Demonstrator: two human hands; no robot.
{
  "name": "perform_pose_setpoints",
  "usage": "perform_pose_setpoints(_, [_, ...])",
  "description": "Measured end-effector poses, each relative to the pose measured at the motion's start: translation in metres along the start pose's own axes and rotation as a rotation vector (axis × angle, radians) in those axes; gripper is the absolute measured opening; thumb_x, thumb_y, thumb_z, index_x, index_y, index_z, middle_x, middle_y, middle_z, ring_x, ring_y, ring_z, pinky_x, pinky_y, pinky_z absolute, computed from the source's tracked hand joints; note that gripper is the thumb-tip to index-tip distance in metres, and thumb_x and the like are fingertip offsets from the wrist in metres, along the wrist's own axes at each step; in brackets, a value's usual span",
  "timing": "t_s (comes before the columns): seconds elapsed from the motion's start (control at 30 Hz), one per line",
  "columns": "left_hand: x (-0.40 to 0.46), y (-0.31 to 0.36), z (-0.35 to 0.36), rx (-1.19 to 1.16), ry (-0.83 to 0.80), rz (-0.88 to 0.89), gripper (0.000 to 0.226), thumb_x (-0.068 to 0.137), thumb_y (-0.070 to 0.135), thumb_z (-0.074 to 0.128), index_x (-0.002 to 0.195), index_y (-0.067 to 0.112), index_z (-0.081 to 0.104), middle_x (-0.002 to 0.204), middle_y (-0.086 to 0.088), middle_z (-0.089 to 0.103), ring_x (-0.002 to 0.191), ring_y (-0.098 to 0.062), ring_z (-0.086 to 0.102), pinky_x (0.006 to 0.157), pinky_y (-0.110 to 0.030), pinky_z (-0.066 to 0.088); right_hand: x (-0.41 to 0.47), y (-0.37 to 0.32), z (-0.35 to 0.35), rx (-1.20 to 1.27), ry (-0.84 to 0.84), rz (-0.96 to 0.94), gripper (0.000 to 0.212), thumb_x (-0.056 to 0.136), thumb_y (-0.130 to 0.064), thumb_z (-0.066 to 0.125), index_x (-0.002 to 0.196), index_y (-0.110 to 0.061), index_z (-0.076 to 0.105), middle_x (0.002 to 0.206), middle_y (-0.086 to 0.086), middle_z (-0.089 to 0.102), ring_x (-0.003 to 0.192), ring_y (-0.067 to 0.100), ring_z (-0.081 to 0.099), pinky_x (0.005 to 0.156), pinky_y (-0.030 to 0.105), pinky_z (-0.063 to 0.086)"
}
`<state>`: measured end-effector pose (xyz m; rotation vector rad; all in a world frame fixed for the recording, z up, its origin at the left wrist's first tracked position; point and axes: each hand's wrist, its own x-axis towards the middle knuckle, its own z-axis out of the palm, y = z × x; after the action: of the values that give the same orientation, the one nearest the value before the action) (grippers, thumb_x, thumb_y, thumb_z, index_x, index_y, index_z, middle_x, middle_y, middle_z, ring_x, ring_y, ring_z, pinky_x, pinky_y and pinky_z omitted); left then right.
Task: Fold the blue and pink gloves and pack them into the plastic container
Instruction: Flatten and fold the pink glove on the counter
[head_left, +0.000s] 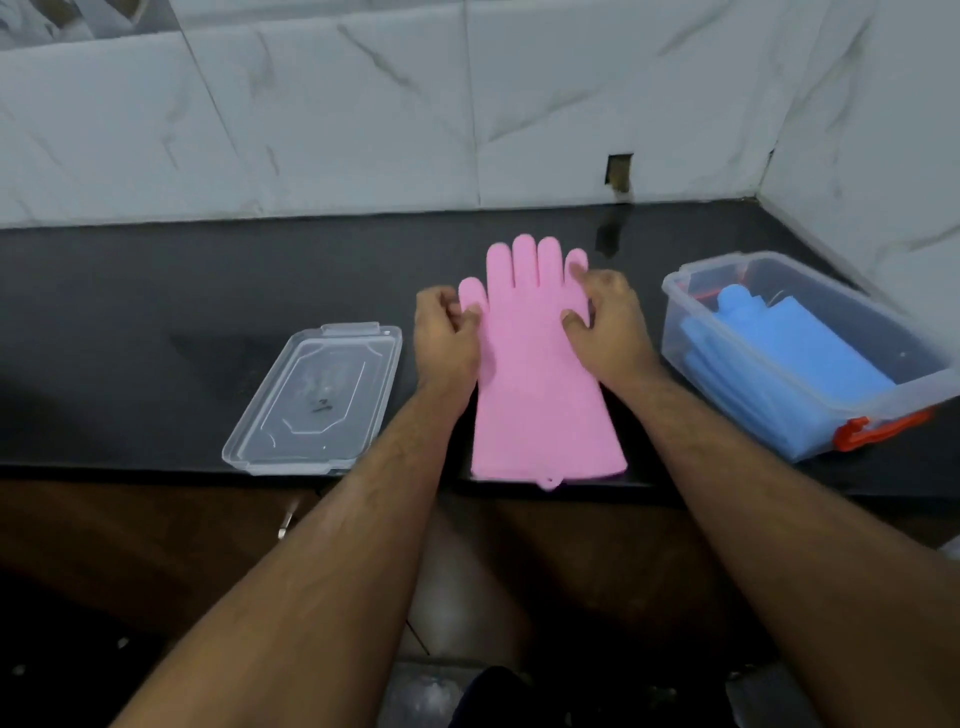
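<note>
Both hands, left hand (445, 332) and right hand (605, 325), pinching pink glove (540, 384) edges; blue gloves (779, 358) blurred inside container (883, 415)

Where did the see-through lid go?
In the head view, the clear lid lies flat on the dark counter, off the box, just left of the left hand and the pink glove.

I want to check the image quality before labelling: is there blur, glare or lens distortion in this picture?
Head view: soft overall, with motion blur on the hands, left and right, and on the pink glove. Wide-angle bending curves the countertop edge and tilts the plastic container. A faint reflection lies on the counter below the wall hole. Lighting is dim and even.
</note>
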<state>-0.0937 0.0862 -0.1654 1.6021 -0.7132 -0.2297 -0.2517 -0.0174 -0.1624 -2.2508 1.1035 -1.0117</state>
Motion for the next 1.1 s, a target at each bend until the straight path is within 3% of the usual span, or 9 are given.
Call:
perform_pose_setpoints(0.07, [0.004,-0.002,0.004,0.068,-0.02,0.003,0.035,0.103,0.026,0.057,0.133,0.009,0.049,0.12,-0.011,0.058,0.104,-0.019,0.057,0.097,-0.036,0.048,0.004,0.003,0.003,0.031,-0.027,0.097,0.053,0.096,-0.023,0.064,0.147,-0.016,0.052,0.147,0.011,0.042,0.125,0.026,0.054,0.114,0.039,0.04])
perform_pose_setpoints(0.13, [0.006,-0.002,0.006,0.116,-0.044,0.014,0.042,0.105,0.032,0.053,0.138,0.007,0.045,0.13,-0.015,0.054,0.119,-0.027,0.054,0.107,-0.042,0.045,0.004,0.002,0.003,0.07,0.023,0.123,0.046,0.097,-0.029,0.062,0.141,-0.015,0.059,0.14,0.009,0.049,0.113,0.022,0.061,0.108,0.034,0.045])
perform_pose_setpoints(0.27, [-0.005,0.0,0.002,0.098,-0.107,0.038,0.033,0.104,0.032,0.056,0.124,0.007,0.053,0.125,-0.018,0.058,0.101,-0.019,0.055,0.1,-0.044,0.05,-0.013,-0.003,-0.009,0.101,0.062,0.199,0.038,0.097,-0.029,0.061,0.131,-0.013,0.065,0.126,0.007,0.059,0.099,0.015,0.064,0.098,0.031,0.051])
perform_pose_setpoints(0.47, [-0.041,0.005,-0.021,0.156,-0.18,0.039,0.034,0.098,0.022,0.064,0.129,0.008,0.057,0.12,-0.01,0.063,0.103,-0.02,0.063,0.097,-0.035,0.054,-0.063,-0.017,-0.03,0.065,-0.018,0.193,0.038,0.098,-0.03,0.063,0.133,-0.016,0.061,0.123,0.0,0.059,0.099,0.01,0.061,0.091,0.024,0.05])
perform_pose_setpoints(0.57, [-0.064,0.007,-0.035,0.179,-0.222,0.048,0.034,0.096,0.021,0.068,0.126,0.01,0.059,0.098,0.002,0.064,0.084,-0.008,0.06,0.081,-0.026,0.051,-0.087,-0.022,-0.044,0.073,-0.056,0.218,0.037,0.098,-0.035,0.062,0.131,-0.019,0.06,0.11,-0.002,0.064,0.095,0.011,0.062,0.091,0.031,0.056])
perform_pose_setpoints(0.67, [-0.087,0.011,-0.049,0.275,-0.25,0.089,0.034,0.092,0.025,0.074,0.12,0.013,0.061,0.081,0.012,0.058,0.071,-0.001,0.055,0.068,-0.016,0.043,-0.109,-0.024,-0.054,0.068,-0.131,0.166,0.038,0.098,-0.039,0.062,0.133,-0.022,0.058,0.088,-0.005,0.063,0.081,0.011,0.061,0.073,0.026,0.054])
perform_pose_setpoints(0.83, [-0.103,0.018,-0.069,0.364,-0.276,0.066,0.057,0.089,0.043,0.076,0.132,0.012,0.055,0.092,0.004,0.061,0.081,-0.011,0.059,0.077,-0.032,0.052,-0.126,-0.025,-0.066,0.111,-0.187,0.127,0.038,0.096,-0.036,0.067,0.132,-0.024,0.061,0.08,-0.004,0.062,0.07,0.01,0.058,0.065,0.02,0.045])
perform_pose_setpoints(1.0, [-0.1,0.019,-0.078,0.301,-0.371,-0.039,0.083,0.087,0.025,0.081,0.152,0.009,0.032,0.082,0.001,0.064,0.078,-0.014,0.065,0.08,-0.034,0.056,-0.128,-0.026,-0.066,0.113,-0.174,0.125,0.035,0.092,-0.037,0.072,0.122,-0.02,0.066,0.075,-0.003,0.064,0.065,0.008,0.057,0.062,0.018,0.044])
perform_pose_setpoints(1.1, [-0.099,0.018,-0.076,0.203,-0.358,-0.082,0.08,0.087,0.018,0.081,0.151,0.008,0.034,0.08,0.0,0.065,0.076,-0.016,0.066,0.076,-0.033,0.056,-0.127,-0.026,-0.063,0.119,-0.149,0.16,0.033,0.092,-0.028,0.072,0.123,-0.018,0.067,0.075,-0.002,0.065,0.066,0.009,0.059,0.064,0.019,0.045])
